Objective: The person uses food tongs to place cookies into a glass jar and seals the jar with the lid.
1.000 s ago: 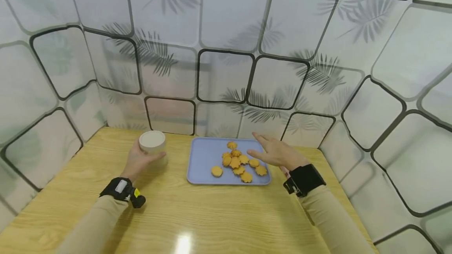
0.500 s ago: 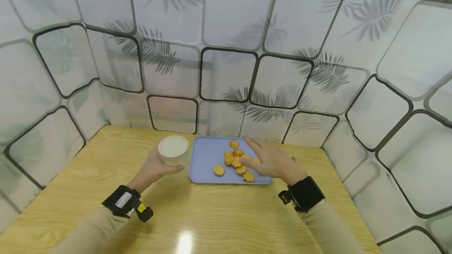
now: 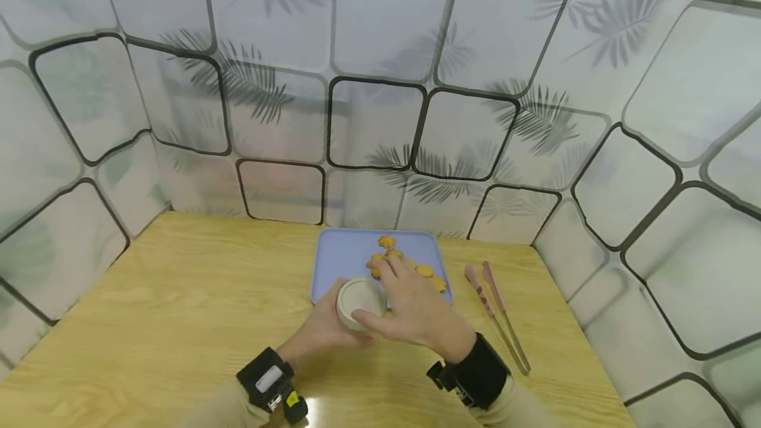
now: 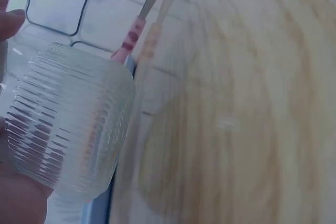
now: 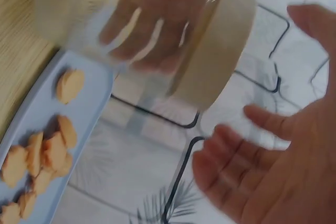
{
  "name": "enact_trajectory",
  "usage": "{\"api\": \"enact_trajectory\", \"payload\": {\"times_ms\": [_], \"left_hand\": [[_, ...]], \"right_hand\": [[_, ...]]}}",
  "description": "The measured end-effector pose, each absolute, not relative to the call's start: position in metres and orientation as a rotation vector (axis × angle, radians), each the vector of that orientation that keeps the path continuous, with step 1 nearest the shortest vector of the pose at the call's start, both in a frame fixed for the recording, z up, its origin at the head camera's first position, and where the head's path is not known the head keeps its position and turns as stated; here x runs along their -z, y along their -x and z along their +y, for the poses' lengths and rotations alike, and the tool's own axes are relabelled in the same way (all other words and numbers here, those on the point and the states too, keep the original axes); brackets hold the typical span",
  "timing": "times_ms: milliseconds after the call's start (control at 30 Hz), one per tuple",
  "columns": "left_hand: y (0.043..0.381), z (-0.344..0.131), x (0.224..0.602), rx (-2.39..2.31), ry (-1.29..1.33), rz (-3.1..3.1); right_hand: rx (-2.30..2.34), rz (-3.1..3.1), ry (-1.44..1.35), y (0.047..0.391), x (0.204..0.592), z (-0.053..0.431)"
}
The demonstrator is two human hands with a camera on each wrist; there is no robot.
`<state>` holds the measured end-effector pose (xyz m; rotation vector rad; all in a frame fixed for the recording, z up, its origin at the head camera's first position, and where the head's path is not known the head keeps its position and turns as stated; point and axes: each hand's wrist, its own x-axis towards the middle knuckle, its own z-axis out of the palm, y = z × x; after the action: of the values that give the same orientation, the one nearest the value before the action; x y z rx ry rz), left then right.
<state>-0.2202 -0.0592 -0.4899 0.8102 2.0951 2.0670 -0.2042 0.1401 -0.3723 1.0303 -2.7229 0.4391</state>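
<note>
My left hand (image 3: 333, 325) grips a clear ribbed jar (image 4: 73, 119) with a pale lid (image 3: 359, 302), held up above the table at the tray's front edge. In the right wrist view the left fingers show through the clear wall, below the lid (image 5: 218, 45). My right hand (image 3: 416, 306) hovers at the lid, its fingers spread and slightly bent. A gap shows between the right fingertips and the lid in the right wrist view. Behind the hands lies a blue tray (image 3: 341, 256) with several golden cookies (image 3: 425, 271), partly hidden by the right hand.
To the right of the tray lie tongs (image 3: 505, 322) with pink ends and metal arms that come together toward the front. The wooden table (image 3: 178, 309) ends at a patterned curtain (image 3: 380, 124) at the back and sides.
My left hand has carried the jar rightward and nearer, to the front of the tray. My right hand has moved left to the lid, uncovering the tongs.
</note>
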Motion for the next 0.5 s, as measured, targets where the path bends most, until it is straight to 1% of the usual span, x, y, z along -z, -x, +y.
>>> {"api": "enact_trajectory", "payload": {"times_ms": [133, 267, 367, 500], "left_hand": [[0.219, -0.043, 0.493, -1.937, -0.797, 2.250], [0.218, -0.034, 0.498, -1.860, -0.765, 2.315], [0.216, -0.035, 0.501, -1.935, -0.755, 2.223], [0.213, -0.035, 0.501, -1.997, -0.774, 2.151]], "right_hand": [[-0.353, -2.812, -0.873, 0.197, 0.371, 0.127], [-0.213, -2.900, -0.860, 0.194, 0.371, 0.120], [-0.168, -2.916, -0.851, 0.193, 0.372, 0.117], [-0.225, -2.935, -0.772, 0.192, 0.375, 0.112]]}}
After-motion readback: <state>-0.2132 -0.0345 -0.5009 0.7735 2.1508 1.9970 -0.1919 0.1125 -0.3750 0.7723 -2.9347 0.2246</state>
